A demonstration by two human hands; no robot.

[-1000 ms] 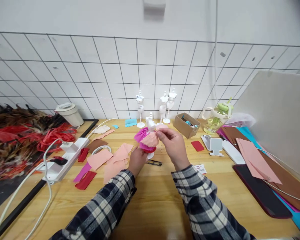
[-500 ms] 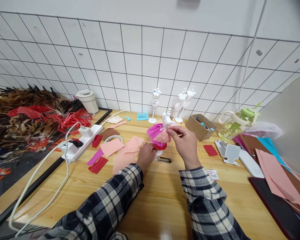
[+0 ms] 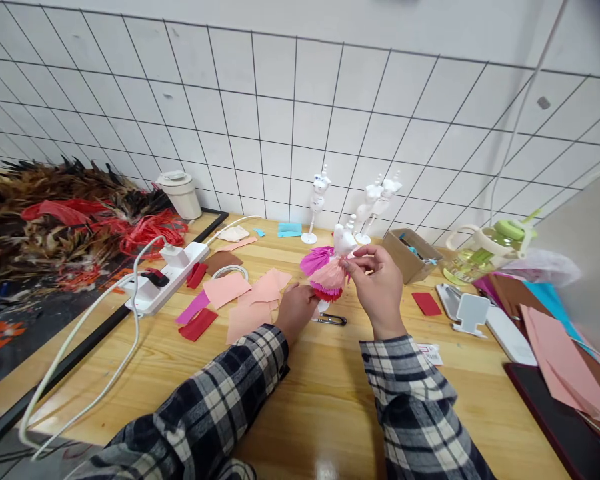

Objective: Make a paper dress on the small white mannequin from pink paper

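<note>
A small white doll mannequin (image 3: 344, 241) stands between my hands, wearing a layered skirt of magenta crepe paper (image 3: 316, 260) and red crepe paper (image 3: 327, 293). Over its front lies a peach crepe paper piece (image 3: 330, 275), gathered at the waist and flaring downward. My right hand (image 3: 381, 288) pinches this piece at the waist between thumb and forefinger. Low at the skirt's left side is my left hand (image 3: 297, 312), its fingers closed at the hem; they partly hide the stand beneath. Thread snips (image 3: 333, 320) lie just below the mannequin's base.
Behind stand several white mannequins (image 3: 319, 200) and a cardboard box (image 3: 411, 257). Peach paper pieces (image 3: 227, 291) and a tape roll (image 3: 233, 271) lie left, near a power strip (image 3: 167, 283). To the right are a bottle (image 3: 480, 250) and a phone stand (image 3: 471, 315).
The view has shifted slightly. The peach piece now spreads wider across the skirt's front, and my right hand still pinches it at the waist. My left hand stays by the hem.
</note>
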